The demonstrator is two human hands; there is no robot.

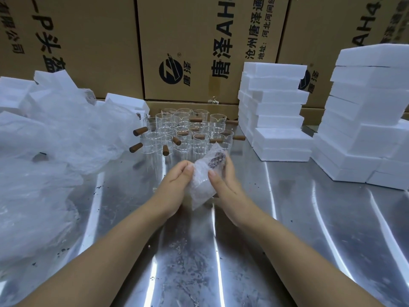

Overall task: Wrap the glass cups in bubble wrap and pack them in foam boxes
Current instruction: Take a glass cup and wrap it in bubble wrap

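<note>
Between both hands, just above the steel table point(287, 218), is a glass cup wrapped in bubble wrap point(204, 173); its brown wooden handle shows through the wrap at the top. My left hand point(174, 185) holds the bundle's left side with thumb and fingers. My right hand point(225, 182) grips its right side, thumb on the front. Behind them stand several bare glass cups point(188, 134) with wooden handles sticking out sideways. White foam boxes point(276, 111) are stacked at the right.
A heap of bubble wrap and clear plastic point(51, 147) covers the table's left side, over more foam pieces. A taller foam stack point(371, 116) stands at the far right. Large cardboard cartons point(199, 45) form a wall behind the table.
</note>
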